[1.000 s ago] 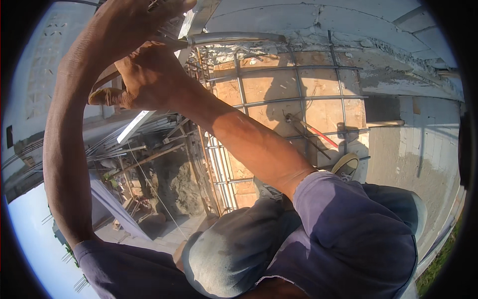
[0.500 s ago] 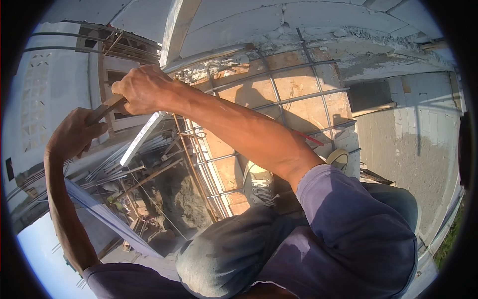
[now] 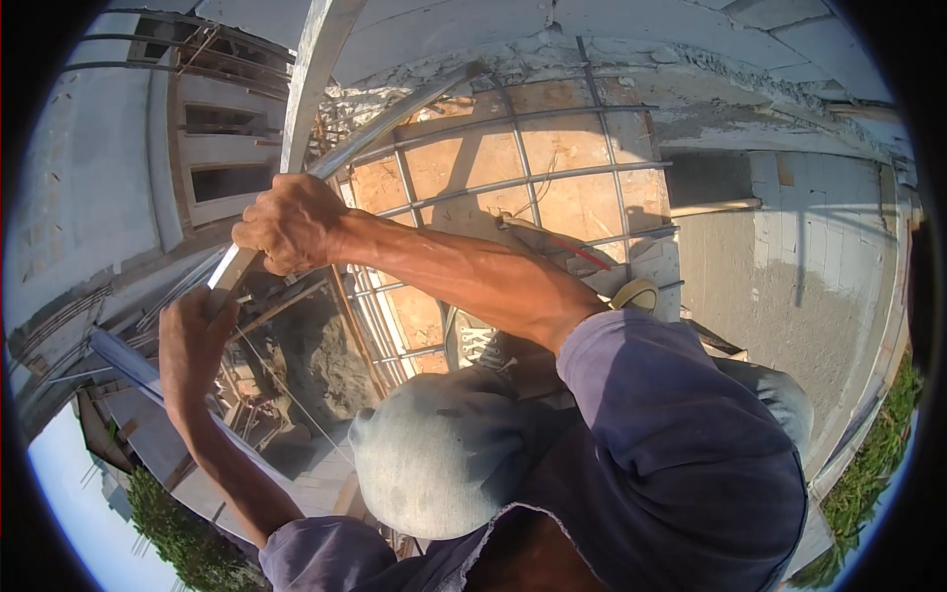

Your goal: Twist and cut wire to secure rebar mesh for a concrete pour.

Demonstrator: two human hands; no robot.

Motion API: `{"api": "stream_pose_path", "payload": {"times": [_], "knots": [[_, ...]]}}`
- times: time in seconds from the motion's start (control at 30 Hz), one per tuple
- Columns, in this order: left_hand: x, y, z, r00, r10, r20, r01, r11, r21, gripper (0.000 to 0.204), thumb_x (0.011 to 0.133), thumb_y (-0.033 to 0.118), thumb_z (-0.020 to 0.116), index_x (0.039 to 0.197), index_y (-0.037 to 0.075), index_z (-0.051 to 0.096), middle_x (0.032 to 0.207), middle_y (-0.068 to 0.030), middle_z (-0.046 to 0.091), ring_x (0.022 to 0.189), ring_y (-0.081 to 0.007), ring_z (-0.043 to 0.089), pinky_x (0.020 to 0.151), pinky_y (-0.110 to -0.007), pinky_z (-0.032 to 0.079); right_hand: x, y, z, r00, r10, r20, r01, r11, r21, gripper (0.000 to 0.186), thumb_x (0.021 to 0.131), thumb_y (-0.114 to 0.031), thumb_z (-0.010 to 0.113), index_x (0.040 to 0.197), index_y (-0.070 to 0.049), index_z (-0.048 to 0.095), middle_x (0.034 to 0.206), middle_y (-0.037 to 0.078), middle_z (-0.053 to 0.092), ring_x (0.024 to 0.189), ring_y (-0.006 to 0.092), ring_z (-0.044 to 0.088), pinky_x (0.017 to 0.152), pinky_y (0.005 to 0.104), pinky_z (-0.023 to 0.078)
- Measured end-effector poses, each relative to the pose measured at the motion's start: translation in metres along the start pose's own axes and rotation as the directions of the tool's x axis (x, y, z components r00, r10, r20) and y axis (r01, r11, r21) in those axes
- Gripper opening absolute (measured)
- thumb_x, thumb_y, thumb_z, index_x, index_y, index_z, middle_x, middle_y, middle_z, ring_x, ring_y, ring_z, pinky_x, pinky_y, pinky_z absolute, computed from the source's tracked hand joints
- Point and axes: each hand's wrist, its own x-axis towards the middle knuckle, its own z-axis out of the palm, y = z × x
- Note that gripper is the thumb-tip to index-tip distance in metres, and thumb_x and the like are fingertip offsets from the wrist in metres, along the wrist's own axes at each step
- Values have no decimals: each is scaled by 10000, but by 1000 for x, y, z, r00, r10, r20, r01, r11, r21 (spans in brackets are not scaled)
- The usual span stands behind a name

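My left hand (image 3: 195, 343) is closed around the lower part of a long, straight grey bar (image 3: 395, 120). Higher up, my right hand (image 3: 293, 223) is wrapped in a fist about the same bar. Beyond that fist the bar slants up and right to a dark end above the steel rebar grid (image 3: 523, 146). Its material is unclear. A white post (image 3: 314, 74) comes down from the top and passes behind my right hand, so I cannot separate its lower part from the bar there.
Under the rebar lies an orange-brown board (image 3: 449, 163), with my shoe (image 3: 480, 338) at its near side. A red strip (image 3: 584, 255) rests among the bars. Rough concrete edges (image 3: 691, 89) run behind; grey mortar (image 3: 789, 296) is right. Lower left is a drop with debris (image 3: 247, 395).
Both hands have moved down and to the right in the picture, still gripping the bar. The bar now slants more steeply. The whole view has shifted slightly as well.
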Motion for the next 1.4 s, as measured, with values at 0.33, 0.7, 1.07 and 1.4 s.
{"api": "stream_pose_path", "payload": {"times": [0.33,0.7,1.07,1.4], "knots": [[-57,-17,131,997,-63,-33,49,946,-322,242,813,179,716,814,-34,599,595,-194,526,516,-353,484,545,-400,406,-84,-22,-3,995,-35,96,32,999,27,92,677,-127,607,644,-141,522,610,-2,467,644,182,541,654,327,384],[-12,10,86,767,73,637,297,840,-454,503,886,459,662,672,13,568,507,-36,545,404,-127,541,388,-276,413,-40,4,-37,635,177,752,-186,980,-73,159,586,-173,649,660,-51,720,688,183,676,701,336,690,619,417,538],[-28,-9,175,848,78,524,295,752,-590,477,871,421,707,740,-27,609,539,36,473,510,-48,410,443,-274,316,-92,4,-16,611,231,757,-131,973,-191,63,613,-129,661,635,-73,678,615,111,666,616,258,685,604,386,526],[-55,-7,315,979,31,201,141,608,-781,290,856,237,751,838,-11,601,616,-67,587,527,-110,524,489,-319,425,-155,15,-21,646,78,760,25,992,-123,281,702,-348,742,870,-144,645,797,16,585,876,198,595,789,347,447]]}}
